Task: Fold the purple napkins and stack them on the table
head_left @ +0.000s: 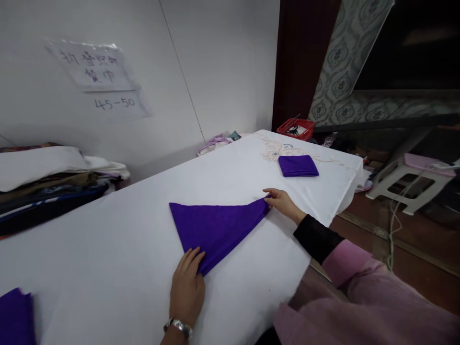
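The right grip (284,204) pinches one tip of a purple triangular folded cloth (215,227) stretching leftward; the left grip (187,285) lies over its near corner, whether pinching I cannot tell. Pulling unevenly could skew the soft, thin layers. Beyond the right grip, a flat purple fabric rectangle (298,166) rests on the white-clothed bench (122,254).

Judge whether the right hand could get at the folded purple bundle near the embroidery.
Probably yes: the bundle lies just beyond the right hand, and nothing appears to stand between them, though that hand pinches the purple cloth's corner and would need to let go.
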Available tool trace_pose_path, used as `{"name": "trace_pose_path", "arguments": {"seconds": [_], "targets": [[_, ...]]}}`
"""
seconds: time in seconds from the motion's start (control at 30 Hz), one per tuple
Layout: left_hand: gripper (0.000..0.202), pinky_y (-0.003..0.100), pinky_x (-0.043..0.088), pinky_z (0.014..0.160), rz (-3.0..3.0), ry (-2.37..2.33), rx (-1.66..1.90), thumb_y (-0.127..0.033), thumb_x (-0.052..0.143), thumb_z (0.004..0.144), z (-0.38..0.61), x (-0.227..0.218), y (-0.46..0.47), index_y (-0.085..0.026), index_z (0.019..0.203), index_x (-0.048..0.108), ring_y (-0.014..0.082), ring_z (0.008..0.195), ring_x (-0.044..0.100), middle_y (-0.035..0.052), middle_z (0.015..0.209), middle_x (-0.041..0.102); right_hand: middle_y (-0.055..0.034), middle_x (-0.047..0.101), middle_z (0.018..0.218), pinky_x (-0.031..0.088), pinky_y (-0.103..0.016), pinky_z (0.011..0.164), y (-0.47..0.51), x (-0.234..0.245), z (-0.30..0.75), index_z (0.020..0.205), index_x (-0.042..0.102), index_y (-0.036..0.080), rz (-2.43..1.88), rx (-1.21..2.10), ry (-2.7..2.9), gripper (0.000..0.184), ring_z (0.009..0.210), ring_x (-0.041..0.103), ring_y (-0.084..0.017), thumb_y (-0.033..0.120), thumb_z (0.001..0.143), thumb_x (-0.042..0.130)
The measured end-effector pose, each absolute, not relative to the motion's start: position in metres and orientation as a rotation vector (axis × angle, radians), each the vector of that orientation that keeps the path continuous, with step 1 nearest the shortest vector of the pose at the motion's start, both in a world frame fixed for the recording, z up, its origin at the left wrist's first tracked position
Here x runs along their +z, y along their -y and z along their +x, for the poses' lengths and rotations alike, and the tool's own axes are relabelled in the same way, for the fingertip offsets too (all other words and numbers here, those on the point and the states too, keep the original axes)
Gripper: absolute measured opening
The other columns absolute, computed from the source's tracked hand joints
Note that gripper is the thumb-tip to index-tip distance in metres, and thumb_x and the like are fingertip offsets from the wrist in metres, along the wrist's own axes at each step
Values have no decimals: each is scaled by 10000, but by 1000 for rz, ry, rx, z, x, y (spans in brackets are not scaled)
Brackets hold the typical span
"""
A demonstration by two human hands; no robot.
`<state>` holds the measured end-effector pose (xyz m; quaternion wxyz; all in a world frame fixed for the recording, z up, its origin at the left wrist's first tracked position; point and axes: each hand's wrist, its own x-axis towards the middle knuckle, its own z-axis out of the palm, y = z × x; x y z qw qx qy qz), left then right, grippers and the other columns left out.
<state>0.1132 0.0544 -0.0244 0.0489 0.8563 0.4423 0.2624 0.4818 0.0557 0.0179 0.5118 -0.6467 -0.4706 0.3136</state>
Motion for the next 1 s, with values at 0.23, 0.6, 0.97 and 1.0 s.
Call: {"name": "trace_pose_path", "arguments": {"seconds": [0.23, 0.6, 0.97, 1.0], "targets": [[458, 479, 429, 1002, 2680, -1360, 749, -75, 381, 684, 112, -24, -54, -166, 1049, 643, 257, 1161, 504, 67, 1137, 642, -22, 663, 852, 442, -275, 682, -45, 4, 489, 1093, 621, 190, -1824, 410, 1484, 336, 717, 588, -154, 265, 773, 550], [376, 480, 437, 980, 2676, -1385, 748, -141, 416, 747, 112, -22, -52, -167, 1047, 642, 262, 1151, 514, 78, 1153, 635, -83, 634, 975, 444, -314, 784, -33, 6, 485, 1099, 614, 167, -1971, 111, 1671, 301, 882, 576, -202, 200, 825, 492], [323, 442, 441, 959, 2668, -1402, 678, -294, 495, 827, 123, -5, -34, -171, 1103, 611, 247, 1156, 515, 79, 1171, 629, -106, 630, 988, 448, -363, 840, -27, -1, 484, 1039, 646, 171, -1756, 25, 1958, 275, 926, 557, -237, 276, 878, 449], [304, 440, 441, 957, 2661, -1421, 677, -268, 486, 829, 123, -5, -33, -175, 1086, 620, 245, 1148, 522, 77, 1164, 633, -110, 629, 976, 451, -361, 830, -27, -2, 485, 1037, 648, 168, -1755, 10, 1970, 279, 914, 558, -237, 279, 879, 446]]}}
